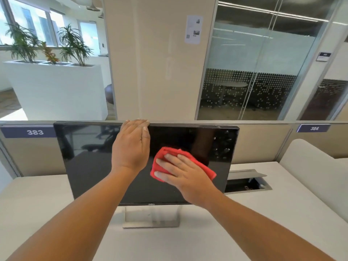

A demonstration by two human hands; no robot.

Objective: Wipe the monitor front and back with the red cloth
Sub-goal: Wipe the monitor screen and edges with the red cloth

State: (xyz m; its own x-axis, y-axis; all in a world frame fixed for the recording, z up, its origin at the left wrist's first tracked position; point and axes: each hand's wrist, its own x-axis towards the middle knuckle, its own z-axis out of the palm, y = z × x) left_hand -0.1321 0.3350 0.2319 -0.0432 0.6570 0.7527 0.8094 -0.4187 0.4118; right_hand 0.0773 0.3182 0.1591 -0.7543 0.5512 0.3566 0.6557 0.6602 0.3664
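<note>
A black monitor (90, 162) with a dark, switched-off screen stands on a silver stand (150, 215) on the white desk. My left hand (131, 146) grips the monitor's top edge near the middle, fingers hooked over it. My right hand (180, 174) presses the red cloth (205, 166) flat against the screen, right of centre, with straight spread fingers. Part of the crumpled cloth shows above and to the right of the fingers.
The white desk (263, 213) has an open cable hatch (246, 181) just right of the monitor. A low beige partition (263, 144) with number plates 383 and 384 runs behind. A cream seat back (308, 161) rises at right. Planters stand far left.
</note>
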